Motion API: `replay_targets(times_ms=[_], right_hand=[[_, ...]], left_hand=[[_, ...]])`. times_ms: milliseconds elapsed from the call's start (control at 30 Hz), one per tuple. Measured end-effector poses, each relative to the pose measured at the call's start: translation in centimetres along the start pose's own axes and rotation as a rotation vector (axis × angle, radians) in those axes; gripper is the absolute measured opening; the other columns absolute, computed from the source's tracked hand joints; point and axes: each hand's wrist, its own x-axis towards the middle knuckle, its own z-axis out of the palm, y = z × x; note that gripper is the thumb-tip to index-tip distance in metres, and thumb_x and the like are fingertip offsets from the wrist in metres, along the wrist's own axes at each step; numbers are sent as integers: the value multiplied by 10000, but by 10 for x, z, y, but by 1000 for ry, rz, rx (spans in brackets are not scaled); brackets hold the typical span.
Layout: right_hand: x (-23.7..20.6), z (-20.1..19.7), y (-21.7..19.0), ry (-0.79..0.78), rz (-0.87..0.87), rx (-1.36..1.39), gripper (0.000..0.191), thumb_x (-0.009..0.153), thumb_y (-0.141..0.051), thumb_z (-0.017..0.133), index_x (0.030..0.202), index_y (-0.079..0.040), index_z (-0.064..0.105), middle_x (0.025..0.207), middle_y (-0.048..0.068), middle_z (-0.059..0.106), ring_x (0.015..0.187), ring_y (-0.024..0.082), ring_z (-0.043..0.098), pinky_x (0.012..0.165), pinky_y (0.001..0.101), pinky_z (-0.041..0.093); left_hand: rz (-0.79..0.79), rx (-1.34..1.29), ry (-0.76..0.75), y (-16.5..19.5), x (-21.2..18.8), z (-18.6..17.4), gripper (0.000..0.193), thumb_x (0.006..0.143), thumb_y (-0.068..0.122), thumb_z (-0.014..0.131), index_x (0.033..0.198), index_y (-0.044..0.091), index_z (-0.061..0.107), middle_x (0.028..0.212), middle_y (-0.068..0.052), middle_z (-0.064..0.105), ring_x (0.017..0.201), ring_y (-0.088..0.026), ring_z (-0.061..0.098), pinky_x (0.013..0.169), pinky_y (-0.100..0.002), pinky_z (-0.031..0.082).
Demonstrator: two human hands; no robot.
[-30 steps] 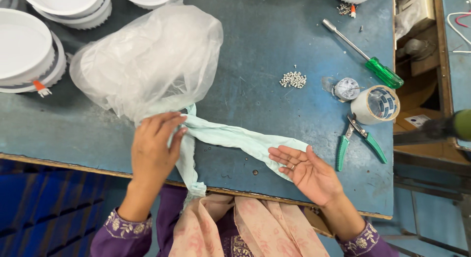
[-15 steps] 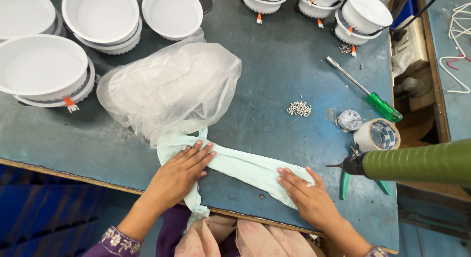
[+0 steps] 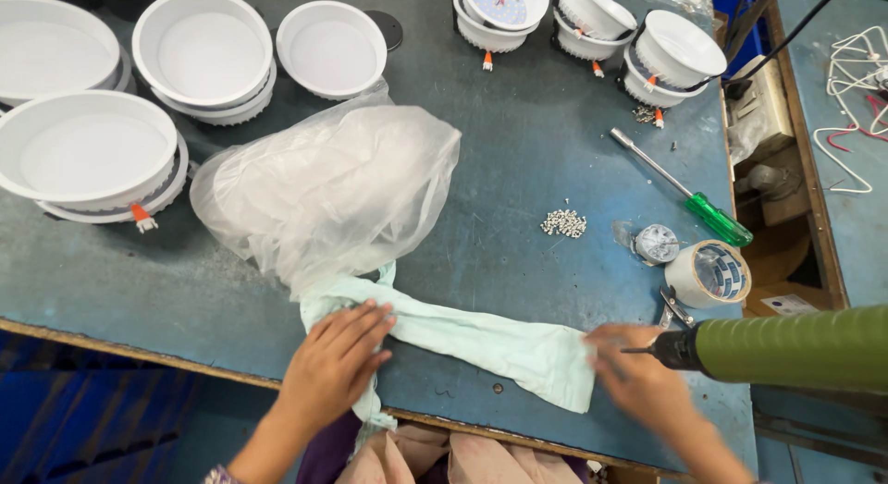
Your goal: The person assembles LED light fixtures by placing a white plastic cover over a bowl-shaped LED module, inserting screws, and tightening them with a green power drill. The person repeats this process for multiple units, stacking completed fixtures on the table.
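Both hands rest at the lower edge of the frame on a pale green cloth [image 3: 481,341] spread along the near edge of the blue worktable [image 3: 518,151]. Left hand [image 3: 338,364]: fingers extended and close together, palm pressed flat on the left end of the cloth; nothing is gripped. Right hand [image 3: 638,378]: blurred, lying at the right end of the cloth; whether it is open or closed around anything cannot be determined. A green-bodied power screwdriver [image 3: 795,350] enters from the right edge, its tip just beside the right hand.

The cloth runs from lower centre-left to lower centre-right, with one part hanging over the table edge. Its left end touches a crumpled clear plastic bag [image 3: 333,188] lying at centre-left.

White round lamp housings [image 3: 88,156] are stacked in the upper left; smaller ones [image 3: 592,12] sit at the upper centre-right. A small pile of screws [image 3: 562,223] lies right of centre. A green-handled screwdriver [image 3: 684,190], a tape roll [image 3: 709,273] and a small round disc [image 3: 657,244] lie toward the right.
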Motion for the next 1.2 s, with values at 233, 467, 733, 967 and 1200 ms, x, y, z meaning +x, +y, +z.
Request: replay_targets(times_ms=[233,467,733,967,1200], right_hand=[[87,-43,88,339,228,246,113,1016,-145,719,1114,-99,752,1112,83,723,901,197,680,823,332,547],[230,-13,171,302,372,151,496,909,-309,823,1302,-83,622,1237,203,620,1114,321,647,859,405,537],[297,3,189,317,722,92,670,826,-380,860,1413,-202,591,1172,300,604,1142,463,580,986,487,470],[336,-3,179,72,864,-17,628,797,-428,848,1355,-236,631,1218,155,710,1192,374,613,1004,608,358],[336,-3,196,285,731,-39,330,835,-366,869,1078,-150,815,817,181,731,789,353,711,749,442,531]], left_hand=[[-84,-11,152,24,-9,16,426,856,199,715,1265,97,657,1322,-47,661,1321,-261,567,1074,-451,414],[-149,89,211,11,-13,39,387,823,242,740,1192,132,709,1288,-35,677,1277,-251,591,1053,-454,419],[-113,295,157,-44,-42,103,333,853,529,621,1090,315,718,1199,106,676,1223,-198,585,1014,-436,428],[15,497,-62,-77,-48,138,378,850,647,485,1182,530,621,1261,215,612,1186,-198,556,940,-490,437],[96,583,133,-78,-46,143,297,968,631,486,1200,510,625,1299,231,591,1235,-158,538,1016,-457,373]])
